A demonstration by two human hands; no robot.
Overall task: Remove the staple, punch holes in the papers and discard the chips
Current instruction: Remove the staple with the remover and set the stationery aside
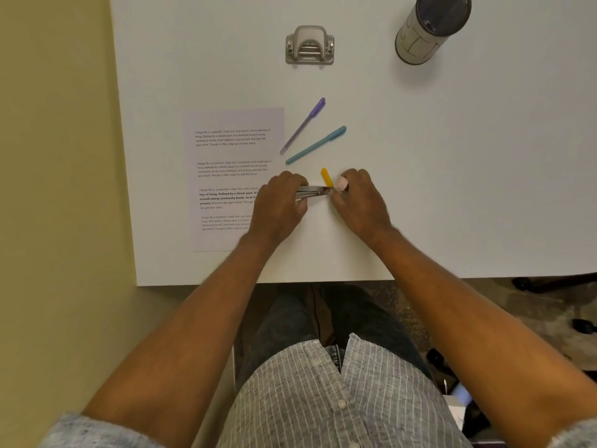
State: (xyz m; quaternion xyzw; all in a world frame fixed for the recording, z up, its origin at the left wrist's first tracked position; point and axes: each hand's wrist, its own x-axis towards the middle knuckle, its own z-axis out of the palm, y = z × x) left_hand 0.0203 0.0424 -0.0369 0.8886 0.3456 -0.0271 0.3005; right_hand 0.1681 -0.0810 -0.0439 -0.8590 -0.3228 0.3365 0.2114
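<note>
- Working at the near middle of the white counter [452, 176], the left hand [279, 203] curls its fingers round a slim metal tool [312, 191], seemingly a staple remover, whose tip points right toward the other hand.
- The right hand [358, 202] is bent over a small pink piece [341, 183], pinched at its fingertips; what that piece is cannot be told, nor is any staple visible.
- A yellow pen [326, 177] lies just behind the two hands, partly hidden.
- The printed papers [231, 176] lie flat to the left, their right edge under the left hand.
- Judging by looks, the sheets are light, limp and easily torn, so they are best held flat near the stapled corner while the tool levers.
- The hole punch [309, 45] sits well apart at the far side, untouched; it looks stiff and heavy, best taken by its base.
- A cylindrical container [431, 29], perhaps meant for the chips, stands at the far right.
- A purple pen [303, 124] and a teal pen [316, 144] lie beside the papers.
</note>
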